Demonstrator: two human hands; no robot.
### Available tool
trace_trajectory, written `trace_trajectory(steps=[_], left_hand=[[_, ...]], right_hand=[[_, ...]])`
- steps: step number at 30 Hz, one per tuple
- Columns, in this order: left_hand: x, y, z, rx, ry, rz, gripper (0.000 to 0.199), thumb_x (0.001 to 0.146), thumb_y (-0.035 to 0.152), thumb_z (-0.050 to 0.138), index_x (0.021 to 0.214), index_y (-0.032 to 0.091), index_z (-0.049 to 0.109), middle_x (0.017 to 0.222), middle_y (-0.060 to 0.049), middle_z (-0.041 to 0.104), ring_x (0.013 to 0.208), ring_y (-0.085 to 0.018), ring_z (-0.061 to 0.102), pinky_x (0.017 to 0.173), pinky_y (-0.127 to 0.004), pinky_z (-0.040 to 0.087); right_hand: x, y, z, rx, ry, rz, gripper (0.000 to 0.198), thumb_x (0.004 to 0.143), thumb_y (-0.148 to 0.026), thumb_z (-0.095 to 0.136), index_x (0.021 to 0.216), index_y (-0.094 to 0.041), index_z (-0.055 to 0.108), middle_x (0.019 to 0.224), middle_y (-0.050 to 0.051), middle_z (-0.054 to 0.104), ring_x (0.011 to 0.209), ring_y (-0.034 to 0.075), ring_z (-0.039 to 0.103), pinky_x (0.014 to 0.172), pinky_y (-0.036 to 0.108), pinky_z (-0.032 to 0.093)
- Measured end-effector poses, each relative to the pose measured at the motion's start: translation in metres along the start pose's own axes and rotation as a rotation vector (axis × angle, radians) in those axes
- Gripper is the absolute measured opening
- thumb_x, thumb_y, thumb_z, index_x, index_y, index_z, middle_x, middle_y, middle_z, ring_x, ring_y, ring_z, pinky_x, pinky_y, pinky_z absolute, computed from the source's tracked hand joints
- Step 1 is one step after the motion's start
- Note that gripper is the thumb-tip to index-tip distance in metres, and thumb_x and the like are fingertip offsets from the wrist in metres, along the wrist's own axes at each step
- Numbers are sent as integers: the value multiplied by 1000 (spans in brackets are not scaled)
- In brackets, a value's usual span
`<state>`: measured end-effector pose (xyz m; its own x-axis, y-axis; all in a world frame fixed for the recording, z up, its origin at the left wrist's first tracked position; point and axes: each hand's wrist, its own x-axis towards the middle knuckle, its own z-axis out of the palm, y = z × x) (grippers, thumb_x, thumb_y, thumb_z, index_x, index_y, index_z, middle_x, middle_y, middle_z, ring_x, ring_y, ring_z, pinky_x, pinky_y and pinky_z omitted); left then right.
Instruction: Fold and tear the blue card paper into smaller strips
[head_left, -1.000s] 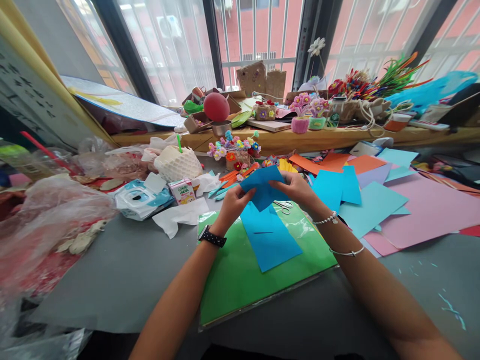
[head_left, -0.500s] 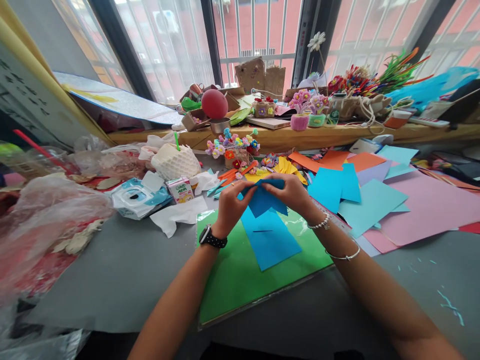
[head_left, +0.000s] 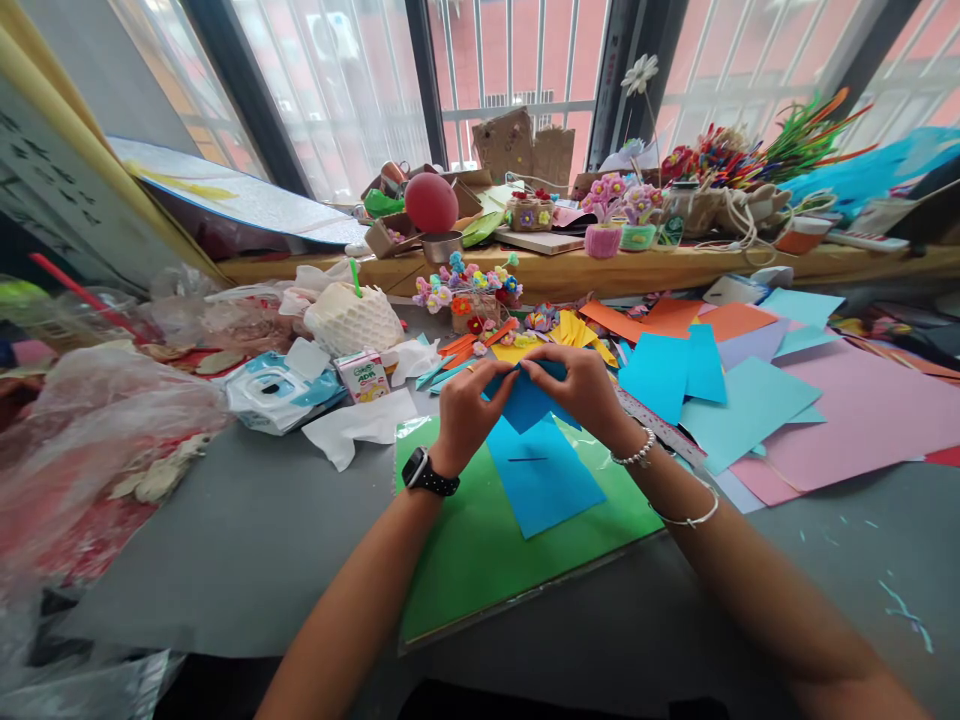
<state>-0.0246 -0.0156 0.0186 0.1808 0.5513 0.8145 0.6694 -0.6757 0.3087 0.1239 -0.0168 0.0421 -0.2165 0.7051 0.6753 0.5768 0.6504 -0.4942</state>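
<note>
A piece of blue paper (head_left: 531,404) is pinched at its top edge by both hands. My left hand (head_left: 472,410), with a black watch at the wrist, grips it between thumb and fingers. Close beside it, my right hand (head_left: 589,395) pinches the same edge; bracelets circle that wrist and forearm. The held paper hangs tilted above a blue paper rectangle (head_left: 551,495), which has a short dark line or slit across it. That rectangle lies on a green sheet (head_left: 465,570) with a clear plastic edge.
To the right lie blue sheets (head_left: 654,378), teal paper (head_left: 754,415) and pink paper (head_left: 885,425). A wet-wipes pack (head_left: 274,392), a small carton (head_left: 364,376) and plastic bags (head_left: 112,430) are at left. Flower crafts (head_left: 472,295) stand behind; a red ball (head_left: 431,203) rests by the sill.
Both hands keep hold of the blue paper, with only slight finger movement. The whole view has shifted a little.
</note>
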Motion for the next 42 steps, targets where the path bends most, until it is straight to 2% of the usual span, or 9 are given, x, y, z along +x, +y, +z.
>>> trace_trajectory(steps=[25, 42], left_hand=[[-2, 4, -1, 98, 13, 26, 14, 77, 24, 50, 66, 17, 55, 61, 0, 60, 58, -11, 56, 56, -21, 39], [-4, 5, 0, 89, 12, 27, 15, 78, 24, 48, 65, 18, 54, 60, 1, 58, 57, -11, 54, 57, -21, 39]], right_hand=[[-2, -4, 2, 66, 17, -18, 11, 75, -21, 52, 74, -16, 62, 76, 5, 64, 71, 14, 57, 66, 25, 43], [-2, -4, 3, 133, 16, 49, 13, 75, -25, 51, 75, -18, 62, 78, 3, 65, 73, 15, 58, 67, 28, 43]])
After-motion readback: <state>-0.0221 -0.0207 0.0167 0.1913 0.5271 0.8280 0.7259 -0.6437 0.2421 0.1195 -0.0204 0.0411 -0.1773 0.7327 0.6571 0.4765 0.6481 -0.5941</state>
